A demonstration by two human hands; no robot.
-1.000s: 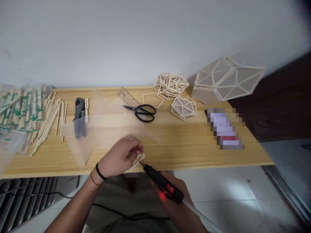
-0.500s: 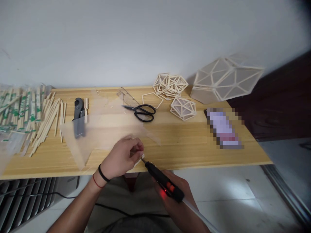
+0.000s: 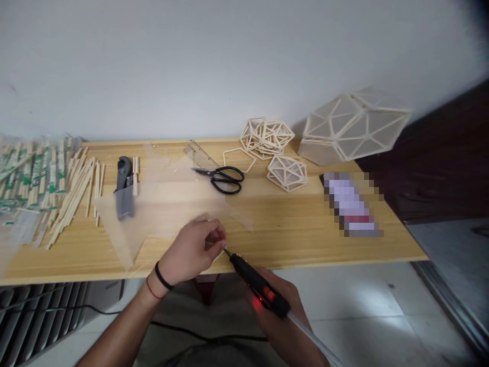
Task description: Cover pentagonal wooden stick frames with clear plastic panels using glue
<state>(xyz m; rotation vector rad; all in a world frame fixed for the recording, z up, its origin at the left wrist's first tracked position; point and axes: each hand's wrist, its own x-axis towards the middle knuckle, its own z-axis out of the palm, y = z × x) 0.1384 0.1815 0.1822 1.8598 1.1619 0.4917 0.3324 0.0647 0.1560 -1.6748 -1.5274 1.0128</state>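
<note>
My right hand [image 3: 280, 293] is wrapped around a black hot glue gun [image 3: 254, 280] with orange marks and a red light. A whitish glue stick [image 3: 313, 336] runs out of its back end. The gun's metal nozzle points up and left, right at the fingertips of my left hand [image 3: 196, 244]. Thumb and fingers of that hand are pinched together over the front edge of the table, on a small pale piece [image 3: 218, 257], mostly hidden by the fingers. I cannot tell whether the nozzle touches it. Translucent sheet [image 3: 171, 204] lies just beyond my left hand.
On the wooden table [image 3: 298, 239] lie black scissors [image 3: 223, 178], a ruler [image 3: 202, 154], a grey cutter [image 3: 124, 186] and loose sticks [image 3: 74, 196]. Wrapped chopsticks [image 3: 34, 173] fill the left end. Stick frames [image 3: 267, 136], a small polyhedron [image 3: 287, 172], a large one [image 3: 355, 127] and a blurred phone [image 3: 351, 204] stand right.
The view has tilted very slightly. Both hands and the glue gun keep almost the same place, and the nozzle stays by my left fingertips.
</note>
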